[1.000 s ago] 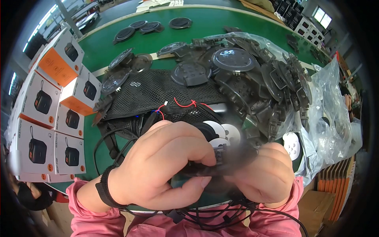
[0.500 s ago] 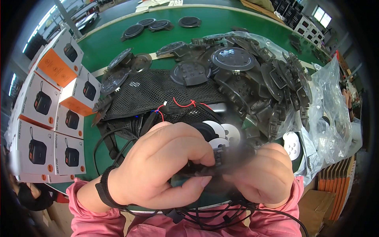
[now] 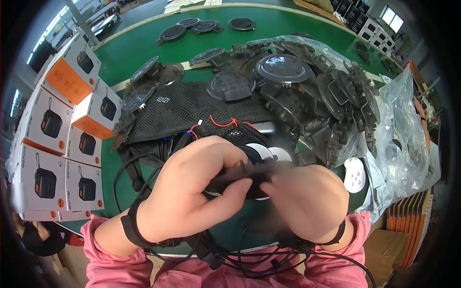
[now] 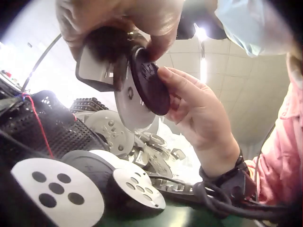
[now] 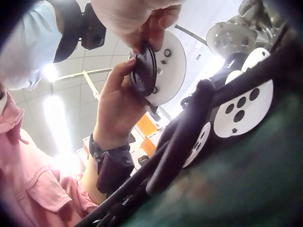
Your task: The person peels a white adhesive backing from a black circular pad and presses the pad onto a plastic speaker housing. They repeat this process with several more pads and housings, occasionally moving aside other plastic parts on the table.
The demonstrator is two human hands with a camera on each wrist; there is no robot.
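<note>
Between the two hands, in the head view, is a dark plastic part (image 3: 242,176), blurred toward the right. My left hand (image 3: 189,187) grips its left side with curled fingers and thumb. The right hand (image 3: 307,204) holds its other side, thumb toward the left thumb. The left wrist view shows a black round cover (image 4: 150,82) standing close against a grey, shiny round housing (image 4: 130,106). Fingers of both hands pinch the cover's edge. Below them lie white discs with round holes (image 4: 59,194) and a dark disc (image 4: 87,165).
Many dark round housings (image 3: 283,69) are piled behind the hands on plastic film. A black mesh bag (image 3: 192,108) with red cords lies in front of them. Boxes (image 3: 45,120) are stacked at left. Black cables (image 3: 240,257) run along the near edge. A clear bag (image 3: 398,134) lies at right.
Both hands have lifted slightly and drawn closer together, and the part between them has tilted to a flatter edge-on view. The right hand has turned. Several housings at the far side have shifted right.
</note>
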